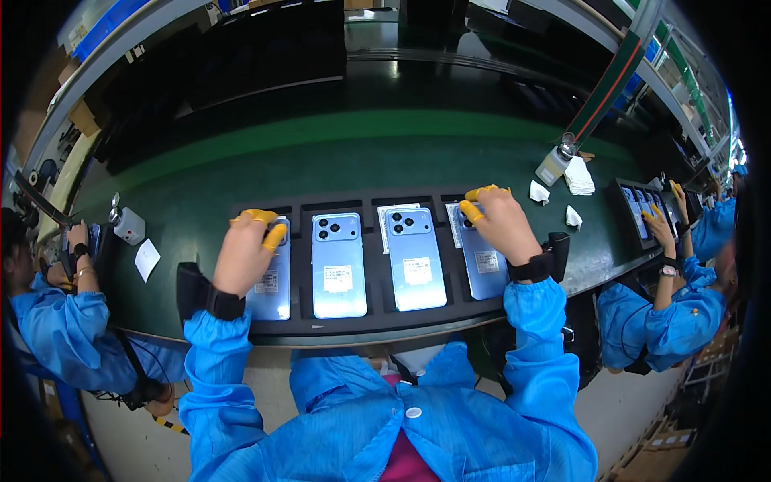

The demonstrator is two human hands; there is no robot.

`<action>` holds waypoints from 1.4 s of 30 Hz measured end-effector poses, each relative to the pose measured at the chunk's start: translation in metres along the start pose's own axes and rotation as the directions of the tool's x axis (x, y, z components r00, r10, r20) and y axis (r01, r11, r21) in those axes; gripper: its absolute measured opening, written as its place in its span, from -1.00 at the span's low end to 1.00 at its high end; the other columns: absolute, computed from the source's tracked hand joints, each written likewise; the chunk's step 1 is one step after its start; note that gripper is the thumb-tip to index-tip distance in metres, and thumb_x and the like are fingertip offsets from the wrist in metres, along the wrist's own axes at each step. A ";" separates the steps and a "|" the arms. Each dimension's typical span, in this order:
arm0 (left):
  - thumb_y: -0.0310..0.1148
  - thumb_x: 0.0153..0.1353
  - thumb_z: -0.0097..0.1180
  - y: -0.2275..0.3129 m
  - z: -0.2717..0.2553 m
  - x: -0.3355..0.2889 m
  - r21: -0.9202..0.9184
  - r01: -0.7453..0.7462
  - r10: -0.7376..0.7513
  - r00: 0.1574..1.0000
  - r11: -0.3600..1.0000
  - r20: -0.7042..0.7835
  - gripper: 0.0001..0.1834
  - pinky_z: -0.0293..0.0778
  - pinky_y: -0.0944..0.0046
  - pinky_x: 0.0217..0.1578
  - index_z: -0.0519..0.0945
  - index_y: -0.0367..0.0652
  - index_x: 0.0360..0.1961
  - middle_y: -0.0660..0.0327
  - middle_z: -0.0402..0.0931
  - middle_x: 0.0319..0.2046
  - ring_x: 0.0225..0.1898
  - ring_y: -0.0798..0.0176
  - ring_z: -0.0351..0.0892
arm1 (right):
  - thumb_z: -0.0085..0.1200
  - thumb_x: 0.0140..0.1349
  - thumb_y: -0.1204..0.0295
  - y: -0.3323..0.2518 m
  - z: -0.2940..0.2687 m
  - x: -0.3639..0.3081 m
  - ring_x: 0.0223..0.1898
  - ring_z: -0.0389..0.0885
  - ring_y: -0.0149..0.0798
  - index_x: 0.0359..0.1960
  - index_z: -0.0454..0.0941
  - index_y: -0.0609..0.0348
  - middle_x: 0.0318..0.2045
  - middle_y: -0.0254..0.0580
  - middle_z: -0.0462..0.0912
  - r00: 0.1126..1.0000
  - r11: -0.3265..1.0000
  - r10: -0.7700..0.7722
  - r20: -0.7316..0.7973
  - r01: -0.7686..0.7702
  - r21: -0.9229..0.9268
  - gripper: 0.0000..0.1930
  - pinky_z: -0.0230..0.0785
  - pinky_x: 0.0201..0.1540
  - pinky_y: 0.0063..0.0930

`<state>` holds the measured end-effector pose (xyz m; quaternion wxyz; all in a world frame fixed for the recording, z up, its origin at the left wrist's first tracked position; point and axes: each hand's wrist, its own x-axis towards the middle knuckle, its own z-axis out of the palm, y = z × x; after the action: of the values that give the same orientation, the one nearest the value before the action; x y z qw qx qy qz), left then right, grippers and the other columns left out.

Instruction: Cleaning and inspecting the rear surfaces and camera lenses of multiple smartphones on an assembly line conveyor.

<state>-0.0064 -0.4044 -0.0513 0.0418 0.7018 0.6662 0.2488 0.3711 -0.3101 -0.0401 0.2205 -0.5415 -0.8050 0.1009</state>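
Note:
A black tray (379,320) lies on the bench before me, with light-blue smartphones lying back-up in its slots. Two in the middle, the left-centre smartphone (338,253) and the right-centre smartphone (416,249), show fully, each with a white label. My left hand (243,255) curls over the tray's far left part, partly covering the leftmost smartphone (273,301). At the far right part, my right hand (507,225) curls likewise, over the upper end of the rightmost smartphone (486,269). Yellow finger cots cover fingertips on both hands. Some fingertip contact is hidden.
A pump bottle (554,165), a stack of white wipes (579,177) and crumpled wipes (539,192) stand at the right. Left lie another pump bottle (128,225) and a white sheet (147,259). Co-workers in blue sit on both sides; the right one handles another tray (634,213).

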 end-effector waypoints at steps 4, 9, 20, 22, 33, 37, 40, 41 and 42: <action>-0.31 0.22 0.13 -0.007 0.015 0.004 0.067 -0.006 0.009 0.999 0.998 -0.042 -0.71 0.41 0.02 -0.06 0.63 -0.38 -0.20 -0.10 0.52 -0.19 -0.15 -0.11 0.51 | 0.15 0.18 0.25 0.003 0.015 -0.001 -0.14 0.54 0.04 -0.28 0.65 0.26 -0.26 0.02 0.63 0.998 0.957 -0.054 -0.006 0.050 -0.285 -0.71 0.34 -0.06 -0.13; -0.25 0.07 0.30 0.010 0.001 0.012 0.201 0.036 0.004 0.981 0.979 -0.193 -0.66 0.35 0.08 -0.09 0.63 -0.36 -0.28 -0.05 0.43 -0.27 -0.16 -0.07 0.41 | 0.33 -0.01 0.25 -0.013 0.003 -0.004 -0.02 0.37 0.14 -0.18 0.54 0.29 -0.14 0.11 0.46 0.987 0.975 -0.105 -0.119 0.079 -0.207 -0.57 0.30 -0.01 -0.07; -0.29 0.04 0.31 0.010 0.010 0.071 0.198 0.030 0.024 0.964 0.980 -0.266 -0.70 0.43 0.07 -0.06 0.65 -0.30 -0.27 -0.04 0.47 -0.18 -0.10 -0.07 0.45 | 0.35 -0.02 0.40 -0.002 0.028 0.051 -0.04 0.36 0.23 -0.14 0.47 0.37 -0.11 0.23 0.40 0.938 0.962 -0.237 -0.254 0.190 -0.194 -0.56 0.33 0.02 -0.10; -0.31 0.10 0.24 0.024 0.023 0.061 0.158 -0.149 0.181 0.960 0.976 -0.212 -0.74 0.43 0.06 -0.07 0.65 -0.29 -0.27 -0.04 0.52 -0.21 -0.14 -0.07 0.49 | 0.27 0.09 0.36 -0.039 0.029 0.043 -0.07 0.48 0.17 -0.16 0.52 0.37 -0.15 0.19 0.50 0.950 0.964 -0.265 -0.163 0.259 -0.057 -0.64 0.38 0.00 -0.08; -0.12 0.13 0.20 0.080 0.046 0.036 0.194 -0.024 0.022 1.000 0.981 0.014 -0.55 0.31 0.06 -0.07 0.60 -0.33 -0.16 -0.08 0.45 -0.16 -0.02 -0.09 0.39 | 0.30 0.00 0.20 -0.097 0.041 0.013 -0.09 0.45 0.14 -0.09 0.48 0.38 -0.10 0.15 0.49 0.966 0.958 -0.235 0.107 0.249 -0.144 -0.46 0.36 -0.13 -0.08; -0.17 -0.02 0.32 0.091 0.045 0.029 0.112 -0.042 0.059 0.988 0.993 -0.144 -0.51 0.35 -0.02 -0.01 0.56 -0.43 -0.23 -0.21 0.35 -0.11 0.00 -0.20 0.33 | 0.31 -0.11 0.35 -0.101 0.044 0.024 -0.13 0.42 0.23 -0.09 0.43 0.37 -0.07 0.17 0.42 0.948 0.952 -0.306 -0.094 0.302 -0.046 -0.46 0.40 -0.15 -0.03; -0.22 -0.07 0.34 0.090 0.050 0.058 0.056 -0.065 0.075 0.975 0.996 -0.210 -0.51 0.44 -0.03 -0.03 0.56 -0.42 -0.23 -0.20 0.33 -0.07 0.04 -0.25 0.32 | 0.31 -0.10 0.37 -0.090 0.059 0.056 -0.10 0.41 0.27 -0.10 0.43 0.35 -0.06 0.16 0.41 0.945 0.960 -0.279 -0.169 0.281 -0.008 -0.48 0.40 -0.13 0.01; -0.21 -0.07 0.35 0.086 0.053 0.072 0.031 -0.050 0.056 0.975 0.998 -0.216 -0.51 0.44 -0.03 -0.03 0.56 -0.41 -0.22 -0.18 0.33 -0.06 0.06 -0.24 0.32 | 0.32 -0.09 0.36 -0.088 0.061 0.066 -0.09 0.42 0.27 -0.10 0.43 0.35 -0.06 0.15 0.41 0.952 0.968 -0.249 -0.177 0.252 -0.004 -0.48 0.39 -0.11 0.02; -0.17 -0.05 0.36 0.084 0.055 0.084 0.047 0.029 -0.023 0.992 0.998 -0.127 -0.48 0.45 -0.02 -0.02 0.57 -0.38 -0.17 -0.16 0.33 -0.02 0.10 -0.23 0.31 | 0.31 -0.01 0.32 -0.083 0.062 0.073 -0.04 0.41 0.27 -0.06 0.44 0.37 -0.04 0.16 0.41 0.970 0.978 -0.207 -0.127 0.206 -0.026 -0.48 0.38 -0.05 0.00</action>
<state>0.0916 -0.3187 -0.0418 -0.0142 0.6767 0.6824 0.2759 0.2505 -0.2715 -0.0434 0.2781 -0.4615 -0.8416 0.0372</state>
